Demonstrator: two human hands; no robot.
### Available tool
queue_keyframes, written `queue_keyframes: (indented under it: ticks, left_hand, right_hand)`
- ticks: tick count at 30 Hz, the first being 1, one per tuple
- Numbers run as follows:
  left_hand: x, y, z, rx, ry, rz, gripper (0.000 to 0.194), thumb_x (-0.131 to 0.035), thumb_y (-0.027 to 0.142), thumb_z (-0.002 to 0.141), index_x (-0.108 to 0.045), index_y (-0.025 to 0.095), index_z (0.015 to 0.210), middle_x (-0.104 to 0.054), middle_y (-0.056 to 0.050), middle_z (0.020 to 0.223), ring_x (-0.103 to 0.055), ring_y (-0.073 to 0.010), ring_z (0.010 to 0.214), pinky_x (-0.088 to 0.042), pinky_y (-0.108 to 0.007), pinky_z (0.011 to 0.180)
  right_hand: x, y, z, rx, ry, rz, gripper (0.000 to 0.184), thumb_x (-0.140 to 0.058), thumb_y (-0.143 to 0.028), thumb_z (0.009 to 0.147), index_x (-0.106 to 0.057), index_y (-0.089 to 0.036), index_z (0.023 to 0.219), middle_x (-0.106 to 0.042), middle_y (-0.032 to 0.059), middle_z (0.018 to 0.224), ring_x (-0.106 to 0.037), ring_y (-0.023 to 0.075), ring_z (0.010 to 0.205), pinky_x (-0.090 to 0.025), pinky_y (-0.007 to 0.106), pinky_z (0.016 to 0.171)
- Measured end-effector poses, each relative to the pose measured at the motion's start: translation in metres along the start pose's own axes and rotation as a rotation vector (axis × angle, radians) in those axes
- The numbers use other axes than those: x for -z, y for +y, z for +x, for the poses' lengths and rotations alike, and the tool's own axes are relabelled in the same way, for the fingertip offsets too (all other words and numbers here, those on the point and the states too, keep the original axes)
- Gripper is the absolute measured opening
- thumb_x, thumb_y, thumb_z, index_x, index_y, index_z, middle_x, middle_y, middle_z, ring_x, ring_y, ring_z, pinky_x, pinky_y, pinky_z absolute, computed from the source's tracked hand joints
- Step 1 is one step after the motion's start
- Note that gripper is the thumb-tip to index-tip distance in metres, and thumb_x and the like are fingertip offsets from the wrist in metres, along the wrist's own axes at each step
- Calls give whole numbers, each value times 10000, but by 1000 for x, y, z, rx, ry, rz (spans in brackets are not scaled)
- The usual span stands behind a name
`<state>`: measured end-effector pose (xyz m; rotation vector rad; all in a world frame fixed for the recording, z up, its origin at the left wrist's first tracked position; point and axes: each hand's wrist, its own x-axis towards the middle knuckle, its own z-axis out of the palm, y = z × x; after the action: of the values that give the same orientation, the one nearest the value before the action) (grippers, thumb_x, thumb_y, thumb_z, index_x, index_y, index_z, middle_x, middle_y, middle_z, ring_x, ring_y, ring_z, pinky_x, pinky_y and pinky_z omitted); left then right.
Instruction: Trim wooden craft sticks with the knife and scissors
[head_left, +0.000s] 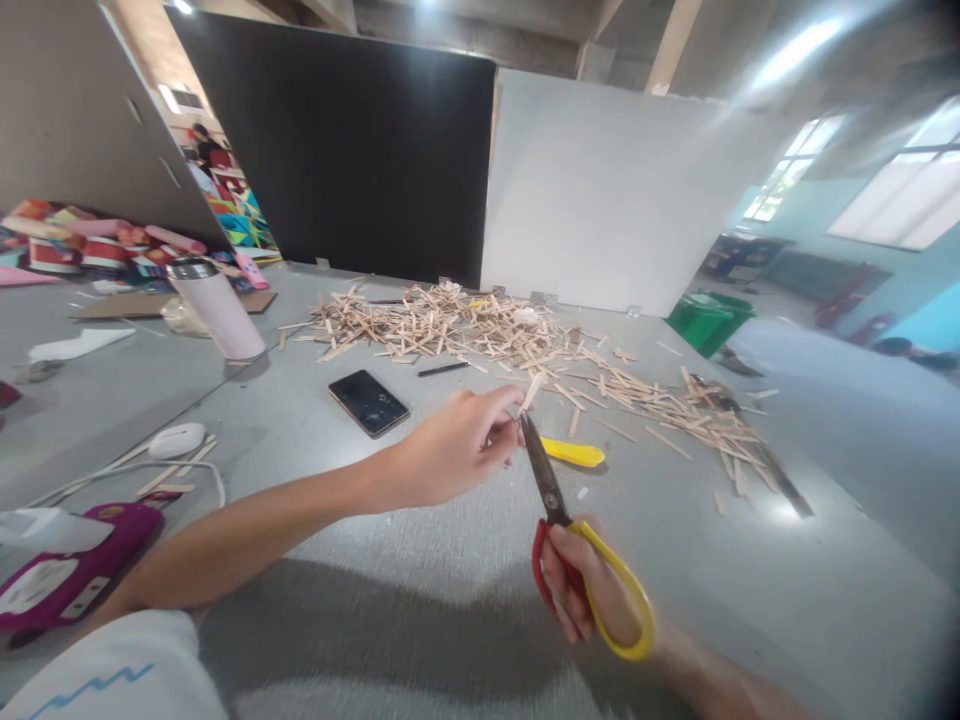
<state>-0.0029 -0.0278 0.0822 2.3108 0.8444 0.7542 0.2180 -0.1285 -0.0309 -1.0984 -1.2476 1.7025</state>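
My left hand [457, 445] reaches across the grey table [420, 600] and pinches a short wooden stick [531, 392] between thumb and fingers. My right hand [589, 590] grips a pair of scissors [559, 510] with red and yellow handles. Their dark blades point up toward the stick and meet just below it at my left fingertips. A large scatter of wooden sticks [487, 335] lies across the far side of the table.
A black phone [369, 402], a black pen [444, 369] and a yellow utility knife [574, 453] lie near the hands. A pink-white bottle [219, 308], a white mouse [177, 440] and a magenta device [67, 570] are at left. A green bin [709, 320] stands at far right.
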Motion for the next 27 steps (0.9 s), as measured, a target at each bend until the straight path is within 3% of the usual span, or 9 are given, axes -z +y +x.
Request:
queue_keyframes:
  ticks: [15, 27]
  left_hand:
    - [-7, 0, -1, 5, 17, -61, 131, -521, 274, 1127, -570, 185, 1209, -819, -24, 824, -706, -125, 584, -500, -238, 576]
    - [-4, -1, -2, -11, 16, -22, 220, -539, 195, 1063, -623, 172, 1265, -779, -8, 785, -718, -144, 621, -460, -252, 574]
  right_hand:
    - [2, 7, 1, 36, -31, -4, 758, -566, -812, 996, -479, -253, 492, -394, -51, 306, -349, 84, 231, -301, 197, 286]
    - [-2, -3, -5, 47, -30, -30, 807, -560, -850, 1004, -442, -259, 467, -338, -65, 303, -323, 74, 240, -273, 200, 285]
